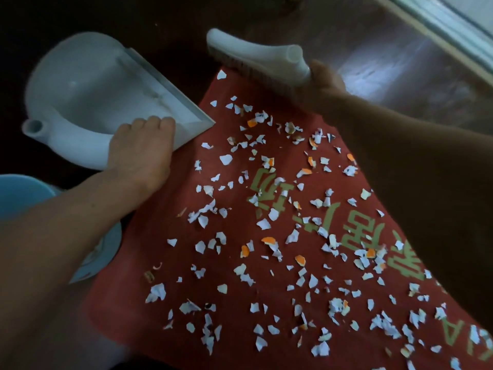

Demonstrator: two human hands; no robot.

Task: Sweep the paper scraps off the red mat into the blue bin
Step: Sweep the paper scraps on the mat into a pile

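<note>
Dark wooden floor [386, 62] runs under everything, glossy where light from a pale ledge [440, 25] beyond the right grip falls on it. White and orange paper scraps [225, 159] lie scattered over nearly the whole red mat with gold lettering [165, 236], spread from between the two grips back toward the person, with none gathered into a heap and none visible in the pan. The left grip [141, 148] grasps the white plastic dustpan [88, 92] by its side wall, fingers hooked over the rim. The pan's flat lip lies along the mat's edge just ahead of that grip, one corner touching the red. The right grip [325, 78] is clenched round the stub handle of a white plastic hand brush [256, 60], which reaches out from it across the mat's far corner, bristles facing down. Whether they touch the mat cannot be told. Behind the left grip, beside that forearm, shows part of the light blue round plastic bin [21, 193], well apart from the scraps, and a pale flat object [104, 249] lies half hidden under the forearm. By the look of it the sweeping proper has not yet begun: both tools are in place and nothing is collected. The next move likely calls for setting the bristles down behind the farthest scraps and drawing them toward the pan's lip, which must stay pressed flat so that light pieces do not slide beneath it or flutter off the mat.
</note>
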